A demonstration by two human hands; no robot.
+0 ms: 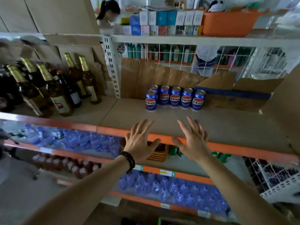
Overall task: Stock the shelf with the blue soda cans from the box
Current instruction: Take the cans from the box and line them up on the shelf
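Several blue soda cans [175, 98] stand upright in a row near the back of the middle shelf [133, 117], with one can [151, 100] a little forward at the left end. A cardboard box [233, 93] with a blue stripe lies to their right, flaps open. My left hand [140, 140] and my right hand [193, 138] hover over the shelf's orange front edge with fingers spread, holding nothing. Both are well short of the cans.
Gold-capped glass bottles [48, 88] fill the left bay past a white upright [112, 67]. Cardboard sheets line the back. Packs of blue water bottles [170, 189] sit on lower shelves. Small boxes and an orange tub [227, 24] rest on top. People stand behind the rack.
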